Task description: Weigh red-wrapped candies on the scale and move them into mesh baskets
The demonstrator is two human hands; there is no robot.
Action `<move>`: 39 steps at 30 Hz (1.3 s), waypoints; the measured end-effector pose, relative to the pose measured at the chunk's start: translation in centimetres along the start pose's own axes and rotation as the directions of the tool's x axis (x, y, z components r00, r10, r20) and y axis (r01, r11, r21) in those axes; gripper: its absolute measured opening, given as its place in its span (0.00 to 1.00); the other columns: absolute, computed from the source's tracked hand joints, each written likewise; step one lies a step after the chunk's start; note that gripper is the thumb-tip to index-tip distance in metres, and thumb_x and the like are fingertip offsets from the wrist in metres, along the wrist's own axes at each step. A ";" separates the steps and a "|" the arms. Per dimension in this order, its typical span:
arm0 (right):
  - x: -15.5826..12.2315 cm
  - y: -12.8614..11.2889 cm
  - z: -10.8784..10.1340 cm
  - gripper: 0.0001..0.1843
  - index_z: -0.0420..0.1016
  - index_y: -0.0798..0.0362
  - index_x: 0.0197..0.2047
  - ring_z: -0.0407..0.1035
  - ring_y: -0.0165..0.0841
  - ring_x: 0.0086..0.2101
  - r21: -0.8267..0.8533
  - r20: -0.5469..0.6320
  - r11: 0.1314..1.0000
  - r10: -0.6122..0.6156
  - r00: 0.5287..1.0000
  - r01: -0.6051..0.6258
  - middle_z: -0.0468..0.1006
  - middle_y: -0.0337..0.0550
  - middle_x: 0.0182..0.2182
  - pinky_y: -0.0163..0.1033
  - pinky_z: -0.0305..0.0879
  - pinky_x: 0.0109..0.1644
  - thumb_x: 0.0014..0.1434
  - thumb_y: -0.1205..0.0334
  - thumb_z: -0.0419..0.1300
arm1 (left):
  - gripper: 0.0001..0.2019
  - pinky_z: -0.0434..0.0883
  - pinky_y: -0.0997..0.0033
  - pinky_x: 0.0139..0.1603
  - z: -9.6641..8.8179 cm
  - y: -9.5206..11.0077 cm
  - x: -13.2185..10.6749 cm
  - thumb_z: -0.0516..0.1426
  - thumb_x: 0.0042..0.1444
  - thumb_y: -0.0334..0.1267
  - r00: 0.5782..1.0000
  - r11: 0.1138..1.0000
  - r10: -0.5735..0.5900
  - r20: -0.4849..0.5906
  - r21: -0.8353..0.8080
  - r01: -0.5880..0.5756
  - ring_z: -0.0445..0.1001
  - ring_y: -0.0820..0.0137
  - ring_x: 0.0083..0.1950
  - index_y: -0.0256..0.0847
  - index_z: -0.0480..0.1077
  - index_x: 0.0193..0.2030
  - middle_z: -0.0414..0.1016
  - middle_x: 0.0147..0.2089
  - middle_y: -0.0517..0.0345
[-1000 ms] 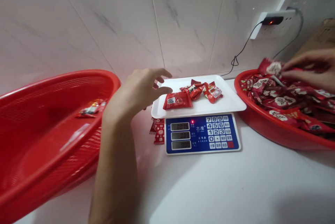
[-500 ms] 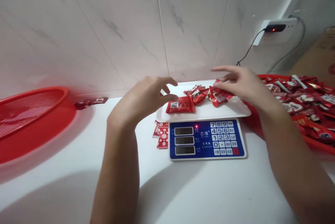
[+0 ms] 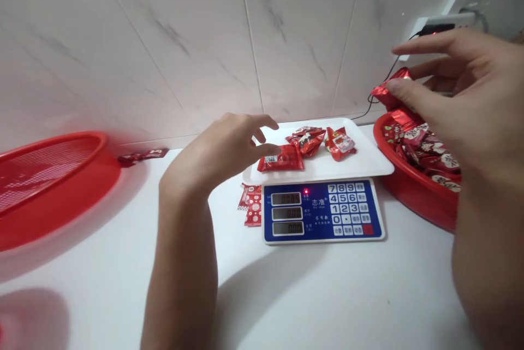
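Note:
My right hand point(image 3: 462, 82) pinches a shiny red candy packet point(image 3: 395, 96) between thumb and fingers, above a red basket point(image 3: 413, 202) full of wrapped candies point(image 3: 434, 156). My left hand point(image 3: 233, 145) hovers by the left side of the scale's white tray point(image 3: 335, 172), fingers curved and apart with nothing held. Its thumb is close to a flat red packet point(image 3: 282, 159) on the tray; I cannot tell if they touch. Beside that packet lie more red packets point(image 3: 309, 141), and a separate one point(image 3: 340, 143) sits to the right. The scale's blue panel point(image 3: 323, 211) has lit digits.
A large red mesh basket point(image 3: 53, 186) stands at the left. Dark red packets point(image 3: 143, 157) lie along the tiled wall, and patterned red packets point(image 3: 252, 205) poke out beside the scale. A black cable point(image 3: 368, 107) runs up to a wall socket point(image 3: 426, 28).
My right hand has moved right and up from the tray to over the candy basket, with a red packet in its fingers. My left hand has hardly moved.

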State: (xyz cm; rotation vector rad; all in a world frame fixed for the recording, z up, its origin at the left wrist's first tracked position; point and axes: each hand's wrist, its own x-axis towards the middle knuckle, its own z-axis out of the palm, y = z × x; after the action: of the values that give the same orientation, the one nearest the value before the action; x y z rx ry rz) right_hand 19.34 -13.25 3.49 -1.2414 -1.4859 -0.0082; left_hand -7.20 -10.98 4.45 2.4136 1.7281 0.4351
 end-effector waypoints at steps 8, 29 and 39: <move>-0.3 0.5 1.8 0.19 0.82 0.48 0.54 0.79 0.37 0.39 0.016 0.124 1.000 0.015 0.992 -0.017 0.84 0.43 0.43 0.43 0.75 0.42 0.59 0.66 0.65 | 0.17 0.71 0.68 0.39 0.1 -0.2 0.1 0.62 0.64 0.42 1.000 1.000 0.019 0.022 0.025 -0.020 0.80 0.63 0.40 0.50 0.77 0.59 0.83 0.43 0.56; -0.3 1.9 3.4 0.19 0.83 0.49 0.52 0.78 0.40 0.50 -0.048 0.256 0.990 -0.120 0.959 0.136 0.83 0.42 0.50 0.48 0.74 0.59 0.59 0.70 0.60 | 0.13 0.63 0.68 0.32 1.0 2.3 -0.4 0.59 0.66 0.46 0.980 0.984 0.175 0.090 0.013 -0.177 0.78 0.65 0.36 0.55 0.78 0.54 0.84 0.42 0.61; -1.9 7.0 -7.3 0.19 0.84 0.38 0.46 0.77 0.51 0.34 -0.710 0.394 0.697 0.271 0.879 0.103 0.84 0.47 0.39 0.50 0.68 0.31 0.54 0.49 0.58 | 0.16 0.67 0.69 0.32 0.2 1.3 -1.4 0.60 0.65 0.47 0.989 0.988 0.151 0.008 -0.021 -0.151 0.80 0.65 0.38 0.54 0.75 0.59 0.84 0.45 0.60</move>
State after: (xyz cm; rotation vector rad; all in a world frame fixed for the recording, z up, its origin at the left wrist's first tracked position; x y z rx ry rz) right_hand 28.85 -15.82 0.55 -2.0694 -1.9363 -0.2674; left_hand -6.35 -12.70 4.41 2.5372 1.5352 0.4565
